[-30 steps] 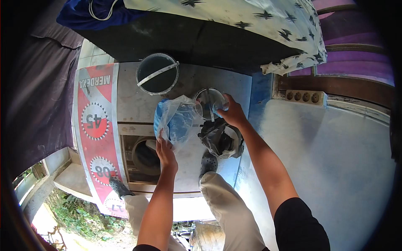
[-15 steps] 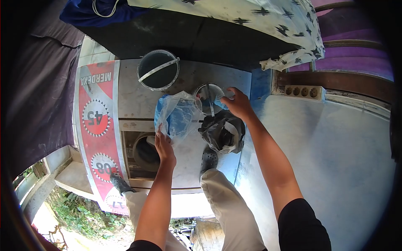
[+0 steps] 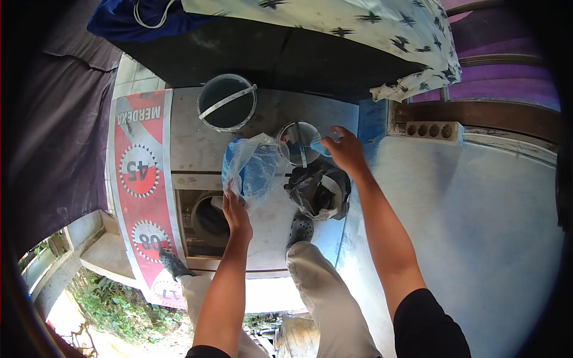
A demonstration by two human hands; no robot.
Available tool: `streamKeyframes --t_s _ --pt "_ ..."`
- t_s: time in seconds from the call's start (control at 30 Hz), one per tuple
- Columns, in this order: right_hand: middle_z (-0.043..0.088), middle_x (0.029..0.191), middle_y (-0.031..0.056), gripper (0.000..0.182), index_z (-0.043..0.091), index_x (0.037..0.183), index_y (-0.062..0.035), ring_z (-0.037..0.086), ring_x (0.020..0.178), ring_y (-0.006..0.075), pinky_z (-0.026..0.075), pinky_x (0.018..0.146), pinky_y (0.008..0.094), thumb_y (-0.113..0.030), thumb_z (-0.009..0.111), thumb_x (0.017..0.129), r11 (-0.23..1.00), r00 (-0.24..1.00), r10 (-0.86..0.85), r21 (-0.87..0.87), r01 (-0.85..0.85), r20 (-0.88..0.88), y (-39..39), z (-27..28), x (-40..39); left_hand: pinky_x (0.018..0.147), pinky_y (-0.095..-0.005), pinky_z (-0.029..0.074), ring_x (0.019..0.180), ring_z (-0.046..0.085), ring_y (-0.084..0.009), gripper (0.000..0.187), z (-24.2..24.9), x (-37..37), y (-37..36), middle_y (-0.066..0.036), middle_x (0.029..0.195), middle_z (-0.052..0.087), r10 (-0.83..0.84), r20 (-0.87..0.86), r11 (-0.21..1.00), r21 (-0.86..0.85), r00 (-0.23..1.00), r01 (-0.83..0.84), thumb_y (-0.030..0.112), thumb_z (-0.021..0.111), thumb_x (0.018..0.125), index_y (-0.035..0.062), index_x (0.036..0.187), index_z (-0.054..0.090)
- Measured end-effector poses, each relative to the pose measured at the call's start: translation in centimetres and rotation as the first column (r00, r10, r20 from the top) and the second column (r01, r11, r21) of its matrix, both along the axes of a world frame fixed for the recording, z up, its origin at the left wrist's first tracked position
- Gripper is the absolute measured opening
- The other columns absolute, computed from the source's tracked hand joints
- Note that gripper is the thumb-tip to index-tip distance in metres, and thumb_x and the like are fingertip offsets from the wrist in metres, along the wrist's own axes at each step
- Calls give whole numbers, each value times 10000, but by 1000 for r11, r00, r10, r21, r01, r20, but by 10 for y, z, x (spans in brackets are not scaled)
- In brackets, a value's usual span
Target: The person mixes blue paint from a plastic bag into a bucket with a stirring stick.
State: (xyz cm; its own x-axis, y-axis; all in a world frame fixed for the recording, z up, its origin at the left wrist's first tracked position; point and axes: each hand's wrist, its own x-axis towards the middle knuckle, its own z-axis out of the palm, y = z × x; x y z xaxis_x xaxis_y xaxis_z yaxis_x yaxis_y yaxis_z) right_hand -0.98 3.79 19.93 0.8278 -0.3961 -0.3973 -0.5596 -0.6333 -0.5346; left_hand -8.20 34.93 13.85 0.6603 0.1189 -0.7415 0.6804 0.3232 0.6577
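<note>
My left grip (image 3: 236, 212) grasps a clear plastic bag (image 3: 264, 161).
From here, I see my right grip (image 3: 346, 153) pinching a pale-blue translucent piece (image 3: 320, 147) by the smaller bucket (image 3: 291, 132).

Crumpled clear bag (image 3: 259, 170), blue showing through; bluish piece (image 3: 320, 147), in right hand (image 3: 346, 151)

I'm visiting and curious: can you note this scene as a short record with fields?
Left hand: on a blue-and-clear plastic bag
Right hand: holding a bluish see-through item, exact kind unclear
Small bucket: near right hand, handle across its mouth
Large bucket: handle across its mouth too
Black bag: beside the small bucket
Socket strip: four sockets in a row
</note>
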Motion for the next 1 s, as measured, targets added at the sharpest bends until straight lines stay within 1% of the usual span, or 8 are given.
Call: streamKeyframes --t_s 0.17,0.27,0.47,0.57,0.7,0.77,0.9,1.0 --pt "702 1168 292 703 645 1290 36 690 1112 401 536 970 424 -440 745 782 999 999 -47 -26 46 -7 -3 -70 2 1104 -405 390 1367 490 -277 470 4 3 0 -101 1535 459 0 -24 1000 17 1000 1 370 346 1126 137 1513 474" --pt "709 1147 292 696 657 1277 35 688 1119 398 529 981 428 -438 728 773 974 973 -201 77 211 -115 5 -48 17 1112 -405 384 1364 497 -283 474 -5 1 2 -106 1537 457 4 -14 1000 11 1000 -4 374 344 1126 135 1516 467" --pt "705 1155 295 695 660 1276 34 683 1132 396 523 994 416 -436 721 767 977 972 -210 23 214 -102 13 -44 21 1125 -421 386 1381 480 -293 483 -8 0 -3 -112 1572 410 24 -7 1000 -16 1000 -24 383 341 1125 129 1520 451" --pt "707 1163 283 702 658 1276 32 681 1135 399 523 999 420 -447 722 767 994 994 -104 -22 104 -45 15 -79 13 1127 -430 392 1392 469 -297 484 1 4 -5 -115 1584 389 16 -16 1000 18 1000 -16 388 339 1125 130 1519 449" --pt "707 1177 268 674 659 1271 27 675 1143 402 522 1003 435 -431 731 782 993 992 -116 -22 115 -47 16 -61 15 1130 -433 389 1394 465 -302 485 -6 2 0 -115 1583 387 19 -13 1000 0 1000 -19 391 342 1124 135 1524 443" --pt "701 1193 268 634 654 1275 26 666 1156 405 519 1003 448 -391 733 804 982 984 -175 75 176 -11 20 -48 15 1136 -434 381 1394 462 -308 488 -4 2 -1 -114 1585 384 19 -5 1000 -7 1000 -20 396 336 1124 140 1528 438" --pt "701 1182 276 622 646 1276 35 666 1150 415 526 990 449 -370 746 815 999 998 -51 16 50 44 17 -102 -1 1143 -435 368 1396 457 -312 488 9 5 -6 -110 1575 396 17 -39 1000 -8 999 -18 400 331 1125 143 1524 444" --pt "724 1111 247 629 658 1283 -14 715 1007 371 550 883 430 -423 750 814 995 993 36 -94 -26 109 10 -116 -2 1145 -434 360 1398 454 -309 485 5 5 -2 -107 1566 407 -14 -22 1000 17 1000 15 402 322 1126 147 1515 459"
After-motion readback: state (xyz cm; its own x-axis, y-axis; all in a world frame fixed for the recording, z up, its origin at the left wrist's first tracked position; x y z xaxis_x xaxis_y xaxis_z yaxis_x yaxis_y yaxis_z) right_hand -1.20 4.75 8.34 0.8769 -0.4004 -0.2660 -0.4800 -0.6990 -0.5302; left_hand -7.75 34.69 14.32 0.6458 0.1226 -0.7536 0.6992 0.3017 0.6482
